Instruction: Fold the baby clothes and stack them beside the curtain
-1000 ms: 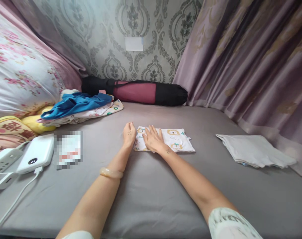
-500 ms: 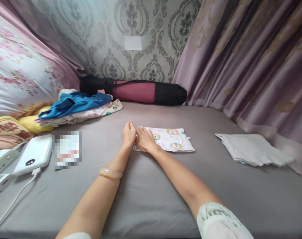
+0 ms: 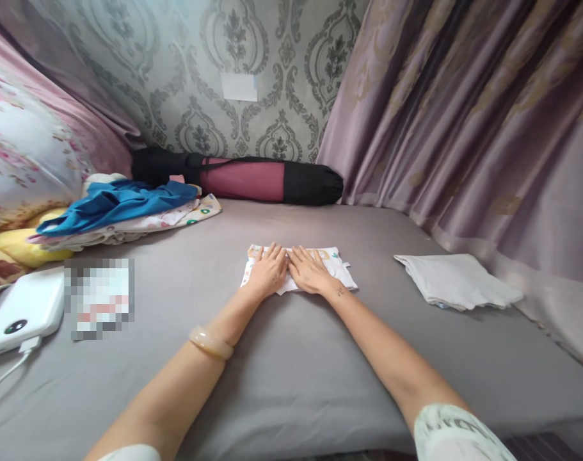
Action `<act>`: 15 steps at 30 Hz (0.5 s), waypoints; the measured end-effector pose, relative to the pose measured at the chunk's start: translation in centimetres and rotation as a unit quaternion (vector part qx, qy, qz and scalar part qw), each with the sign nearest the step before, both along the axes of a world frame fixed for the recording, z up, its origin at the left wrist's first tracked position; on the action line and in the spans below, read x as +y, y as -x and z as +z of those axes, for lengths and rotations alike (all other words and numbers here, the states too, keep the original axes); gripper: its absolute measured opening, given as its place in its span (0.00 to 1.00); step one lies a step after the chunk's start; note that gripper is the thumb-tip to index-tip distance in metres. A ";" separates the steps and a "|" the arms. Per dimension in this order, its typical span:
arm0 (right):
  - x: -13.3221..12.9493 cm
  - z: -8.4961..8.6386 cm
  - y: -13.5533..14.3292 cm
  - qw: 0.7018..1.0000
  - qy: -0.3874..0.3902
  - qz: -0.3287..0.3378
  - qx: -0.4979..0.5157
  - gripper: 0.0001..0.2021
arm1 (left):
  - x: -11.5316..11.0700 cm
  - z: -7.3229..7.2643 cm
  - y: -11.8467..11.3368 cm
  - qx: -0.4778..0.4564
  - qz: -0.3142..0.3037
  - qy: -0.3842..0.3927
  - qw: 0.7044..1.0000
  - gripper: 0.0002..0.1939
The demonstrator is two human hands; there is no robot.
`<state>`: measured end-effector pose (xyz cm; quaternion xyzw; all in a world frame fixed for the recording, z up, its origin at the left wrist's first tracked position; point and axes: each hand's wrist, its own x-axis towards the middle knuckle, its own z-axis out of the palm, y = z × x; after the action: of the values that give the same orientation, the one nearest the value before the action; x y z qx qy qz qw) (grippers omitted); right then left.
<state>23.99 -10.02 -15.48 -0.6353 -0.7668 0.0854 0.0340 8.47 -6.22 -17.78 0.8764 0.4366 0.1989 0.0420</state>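
A small folded white cloth with a printed orange-and-green pattern (image 3: 336,272) lies on the grey bed sheet (image 3: 291,358). It looks like a child's garment, though most of it is hidden under my hands. My left hand (image 3: 271,269) rests flat on its left part, fingers stretched away from me. Close beside it, my right hand (image 3: 310,269) presses flat on the middle, fingers also extended and angled to the left. The two hands almost touch over the cloth, and neither grips it. A pale bangle (image 3: 209,344) circles my left forearm.
To the right lies a folded light-grey cloth (image 3: 457,280). At left are a pile of clothes with a blue piece (image 3: 118,203), a white power bank (image 3: 27,310) with a cable, and a blurred-out packet (image 3: 103,298). A black-and-maroon long bag (image 3: 246,179) lies along the wall.
My left hand has moved from the cloth's left edge onto it and opened flat. My right hand has slid right, and the cloth's left part now looks folded inward. The view has shifted right.
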 end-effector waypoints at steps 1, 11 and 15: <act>0.0 -0.2 -0.1 1.000 0.004 0.004 -0.001 0.30 | -0.1 -0.2 -0.2 0.023 -0.004 0.006 1.000 0.22; 0.4 -0.9 -0.6 0.999 0.008 0.002 0.044 0.29 | 0.4 -1.0 0.0 0.065 0.007 0.035 0.997 0.24; 0.0 -0.7 -1.5 0.997 -0.022 -0.067 0.028 0.30 | 0.2 -0.7 0.2 0.052 0.020 -0.005 0.998 0.25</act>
<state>25.51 -9.99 -16.19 -0.6818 -0.7229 0.0840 0.0748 8.28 -5.98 -18.52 0.8769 0.4545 0.1560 0.0104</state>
